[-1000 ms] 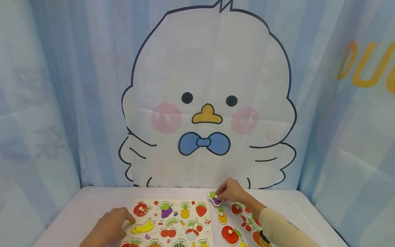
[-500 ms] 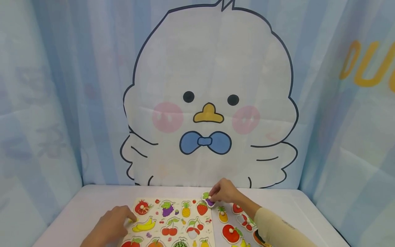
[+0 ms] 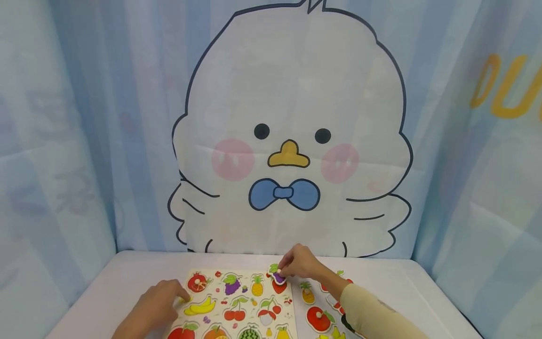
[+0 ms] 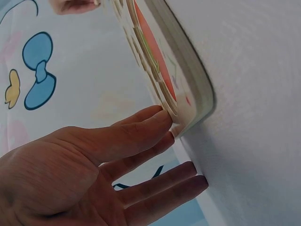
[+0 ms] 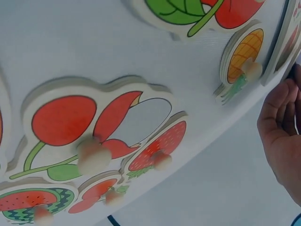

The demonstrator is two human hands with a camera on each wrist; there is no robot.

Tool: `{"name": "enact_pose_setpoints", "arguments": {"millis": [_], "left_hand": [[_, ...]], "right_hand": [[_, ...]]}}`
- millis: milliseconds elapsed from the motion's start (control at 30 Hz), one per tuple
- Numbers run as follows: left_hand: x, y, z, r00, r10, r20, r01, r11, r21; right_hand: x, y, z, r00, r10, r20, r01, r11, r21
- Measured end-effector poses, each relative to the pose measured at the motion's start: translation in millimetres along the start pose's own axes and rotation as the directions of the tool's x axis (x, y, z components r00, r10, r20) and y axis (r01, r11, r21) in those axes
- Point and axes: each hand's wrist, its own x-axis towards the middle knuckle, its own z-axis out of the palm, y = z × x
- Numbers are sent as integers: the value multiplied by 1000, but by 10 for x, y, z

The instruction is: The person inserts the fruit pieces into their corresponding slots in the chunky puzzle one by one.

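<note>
The cream wooden fruit puzzle board (image 3: 237, 301), printed with a banana, grapes, cherries, a pineapple and other fruit, lies flat on the white table (image 3: 106, 282), in front of the person. At its left edge rests the left hand (image 3: 158, 303), fingers straight and relaxed, their tips against the board's rim; the left wrist view shows those fingers (image 4: 141, 127) touching the thick pale edge of the board (image 4: 188, 70) while holding nothing. Across the board, over its far right corner, the right hand (image 3: 298, 263) pinches the small purple grape-shaped wooden piece with a green leaf (image 3: 277, 274) by its peg, just above the printed strawberry. To the right of the board, loose wooden fruit pieces lie on the table: a yellow pineapple piece (image 3: 307, 293) and a red apple piece with a pale knob (image 3: 318, 318). The right wrist view shows more of them close up, a lychee-and-cherry cutout (image 5: 94, 127) and a strawberry piece (image 5: 157, 146).
</note>
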Motion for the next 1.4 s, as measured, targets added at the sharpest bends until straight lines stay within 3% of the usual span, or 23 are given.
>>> {"name": "enact_pose_setpoints", "arguments": {"millis": [533, 933, 1400], "left_hand": [[28, 34, -16, 1000, -23, 15, 22, 1000, 19], [-9, 9, -18, 1000, 3, 5, -3, 1000, 13], [-1, 55, -31, 999, -33, 16, 33, 999, 10]], "right_hand": [[53, -187, 155, 998, -60, 14, 60, 998, -6], [83, -343, 298, 999, -42, 10, 42, 999, 17], [116, -484, 437, 999, -47, 12, 46, 998, 38]]}}
